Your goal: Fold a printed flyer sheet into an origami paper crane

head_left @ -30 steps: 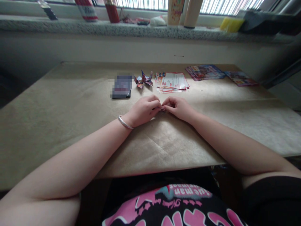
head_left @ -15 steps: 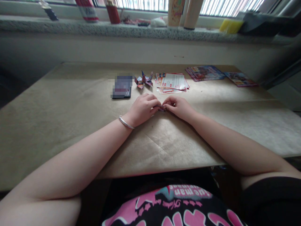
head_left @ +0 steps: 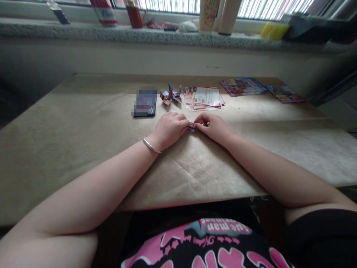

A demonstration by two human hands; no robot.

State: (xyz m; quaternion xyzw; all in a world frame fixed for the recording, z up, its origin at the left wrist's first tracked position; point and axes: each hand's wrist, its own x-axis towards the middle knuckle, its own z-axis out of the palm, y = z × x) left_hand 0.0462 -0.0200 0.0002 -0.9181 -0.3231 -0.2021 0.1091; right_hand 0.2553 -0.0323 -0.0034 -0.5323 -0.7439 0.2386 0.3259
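Note:
A small piece of folded printed paper [head_left: 192, 128] lies at the middle of the table between my two hands. My left hand [head_left: 172, 128], with a silver bangle at the wrist, is closed on its left side, the fingertips partly hidden. From the right, my right hand [head_left: 210, 124] pinches the paper between thumb and forefinger. Just beyond my hands stand two folded paper cranes [head_left: 170, 95], with pointed tips and coloured print.
Left of the cranes lies a dark phone-like object [head_left: 145, 103], its face blurred. Printed sheets [head_left: 206, 96] are stacked to the right. Farther right are colourful booklets [head_left: 244, 86] and another printed piece [head_left: 286, 94]. Bottles and a yellow sponge-like block [head_left: 275, 31] line the stone windowsill [head_left: 167, 39].
My left fingers have curled slightly and turned over the paper's left side, so more of the paper shows. My right hand has barely shifted.

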